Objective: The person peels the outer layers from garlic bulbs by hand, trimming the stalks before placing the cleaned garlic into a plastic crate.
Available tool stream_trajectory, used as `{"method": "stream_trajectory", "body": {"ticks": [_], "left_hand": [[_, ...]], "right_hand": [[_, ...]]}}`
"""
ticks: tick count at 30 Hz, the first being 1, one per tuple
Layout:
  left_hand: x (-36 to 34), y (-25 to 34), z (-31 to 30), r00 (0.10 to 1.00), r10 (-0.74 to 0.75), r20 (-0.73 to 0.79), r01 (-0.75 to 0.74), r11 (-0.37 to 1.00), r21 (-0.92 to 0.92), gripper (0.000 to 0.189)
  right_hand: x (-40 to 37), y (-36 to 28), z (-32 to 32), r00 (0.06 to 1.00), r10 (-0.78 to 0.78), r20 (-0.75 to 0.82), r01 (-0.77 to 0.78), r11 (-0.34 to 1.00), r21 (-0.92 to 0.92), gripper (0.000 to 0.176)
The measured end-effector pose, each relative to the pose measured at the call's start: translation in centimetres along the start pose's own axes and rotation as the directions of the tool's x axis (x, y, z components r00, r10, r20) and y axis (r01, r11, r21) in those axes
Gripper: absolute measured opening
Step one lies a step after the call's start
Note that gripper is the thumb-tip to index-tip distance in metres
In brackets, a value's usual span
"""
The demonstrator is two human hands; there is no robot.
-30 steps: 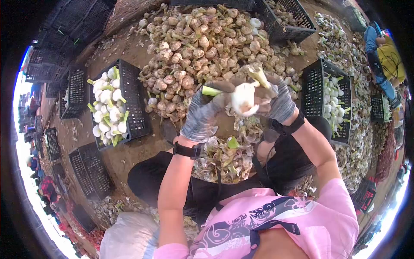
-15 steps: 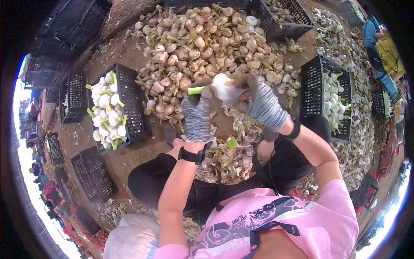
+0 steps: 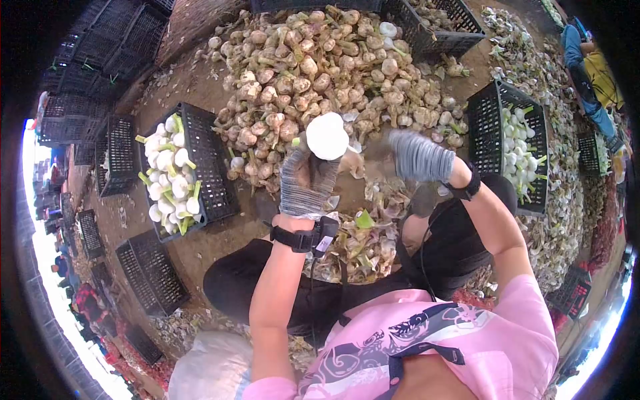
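A smooth white garlic bulb (image 3: 327, 136) is gripped by my left hand (image 3: 308, 179), which wears a striped grey glove with dark fingers wrapped below the bulb. To the right, my gloved right hand (image 3: 419, 157) is apart from the bulb; motion smears its fingers, so what they hold, if anything, is not visible. Loose pale skins hang between the hands. Beyond them lies a large heap of unpeeled garlic (image 3: 300, 73). Peeled skins (image 3: 360, 247) cover the ground between my legs.
Black crates of white, green-stemmed garlic stand at left (image 3: 210, 167) and right (image 3: 487, 127). Another crate (image 3: 447, 43) sits behind the heap. An overturned-looking crate (image 3: 152, 273) lies lower left, beside a white sack (image 3: 210, 370). Another person (image 3: 590, 80) is at the far right.
The bulb has turned, its round white side now facing up, and moved slightly left with my left hand. My right hand has come off it and moved right.
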State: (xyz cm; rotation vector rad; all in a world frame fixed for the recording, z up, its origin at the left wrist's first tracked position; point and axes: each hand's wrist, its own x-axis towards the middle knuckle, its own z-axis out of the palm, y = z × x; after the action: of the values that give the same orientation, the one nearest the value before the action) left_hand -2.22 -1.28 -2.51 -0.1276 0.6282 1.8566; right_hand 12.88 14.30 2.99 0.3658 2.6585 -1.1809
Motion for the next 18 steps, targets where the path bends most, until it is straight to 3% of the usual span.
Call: {"method": "stream_trajectory", "body": {"ticks": [1, 3, 4, 5, 7, 8, 10, 12, 15, 18], "left_hand": [[0.0, -0.2, 0.0, 1.000, -0.002, 0.000, 0.002, 1.000, -0.001, 0.038], [0.0, -0.6, 0.2, 0.996, -0.074, 0.051, 0.084, 0.974, -0.210, 0.035], [0.0, -0.7, 0.2, 0.996, -0.077, 0.052, 0.087, 0.974, -0.208, 0.035], [-0.2, -0.7, 0.1, 0.995, -0.091, 0.051, 0.101, 0.958, -0.267, 0.034], [-0.2, -0.9, -0.5, 0.993, -0.108, 0.045, 0.117, 0.939, -0.323, 0.033], [0.0, -1.0, -0.9, 0.992, -0.101, 0.076, 0.121, 0.933, -0.339, 0.033], [0.3, -1.1, -1.4, 0.990, -0.094, 0.106, 0.126, 0.925, -0.358, 0.033], [0.4, -1.2, -1.8, 0.995, -0.097, -0.029, 0.091, 0.982, -0.163, 0.032], [0.3, -1.0, -1.2, 0.978, -0.166, -0.128, 0.131, 0.961, -0.242, 0.042], [0.8, -0.9, -1.3, 0.979, -0.175, -0.108, 0.154, 0.972, -0.177, 0.031]], "right_hand": [[0.4, 0.2, 0.2, 1.000, 0.002, 0.000, -0.002, 1.000, 0.000, 0.028], [1.6, 1.8, 1.4, 0.909, 0.194, -0.369, 0.000, 0.885, 0.466, 0.029], [2.1, 2.0, 1.8, 0.906, 0.237, -0.352, 0.055, 0.758, 0.650, 0.030], [2.2, 2.3, 1.9, 0.905, 0.238, -0.353, 0.056, 0.756, 0.652, 0.030], [2.4, 2.3, 2.0, 0.906, 0.378, -0.192, -0.097, 0.627, 0.773, 0.030], [2.9, 2.8, 2.3, 0.898, 0.383, -0.215, -0.104, 0.661, 0.743, 0.032], [2.8, 2.3, 2.4, 0.922, 0.338, -0.192, -0.069, 0.628, 0.775, 0.036], [2.6, 1.0, 2.4, 0.950, 0.254, -0.184, 0.008, 0.567, 0.824, 0.040], [2.4, 0.1, 2.4, 0.953, 0.245, -0.177, 0.012, 0.553, 0.833, 0.040], [2.2, -0.4, 2.9, 0.948, 0.273, -0.165, -0.002, 0.522, 0.853, 0.041]]}}
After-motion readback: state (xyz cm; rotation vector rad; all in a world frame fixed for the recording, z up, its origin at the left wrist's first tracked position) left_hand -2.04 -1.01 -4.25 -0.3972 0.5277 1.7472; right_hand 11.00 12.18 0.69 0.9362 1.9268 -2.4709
